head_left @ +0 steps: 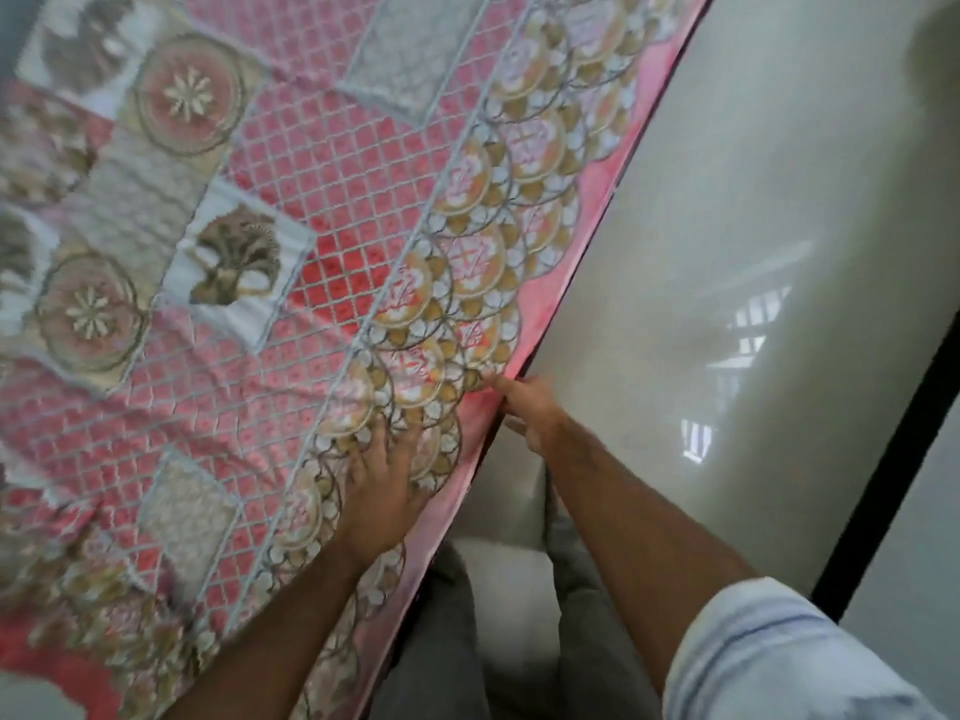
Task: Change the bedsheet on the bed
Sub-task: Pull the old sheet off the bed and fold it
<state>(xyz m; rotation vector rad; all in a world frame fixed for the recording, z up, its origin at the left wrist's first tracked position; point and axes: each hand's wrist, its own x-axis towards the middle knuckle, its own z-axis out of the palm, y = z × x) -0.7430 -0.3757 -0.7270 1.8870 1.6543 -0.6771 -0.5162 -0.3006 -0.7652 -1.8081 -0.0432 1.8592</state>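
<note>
- Patterned pink-and-red bedsheet (322, 210) spread over the bed, filling the left and centre of the frame, scalloped border running diagonally from upper right to lower centre.
- Still rumpled at lower left; smoother along the border near the hands.
- Left hand (382, 480) laid flat on the sheet's border at lower centre, fingers spread and pressing down; probably pinning the cloth so it does not slide while the edge is worked.
- Right hand (527, 407) at the very edge of the bed just right of centre, fingers reaching against the pink hem where it drops over the side; curled round the hem or merely pushing it, cannot tell, since the fingertips blur into the fold.
- Placement suggests tucking or straightening the overhang along this side: one hand as anchor, the other drawing the edge taut.
- Glossy pale floor (753, 252) across the right half, catching window reflections; dark strip (893, 459) crossing it at far right.
- Grey trousers (519, 641) at bottom centre, close against the bed's side; light sleeve (779, 657) at lower right.
- Judged stage: sheet already on, sides being finished; wrinkles at lower left likely need smoothing afterwards.
- Risk: pulling the hem too hard may shift the pattern askew or drag the far side off.
</note>
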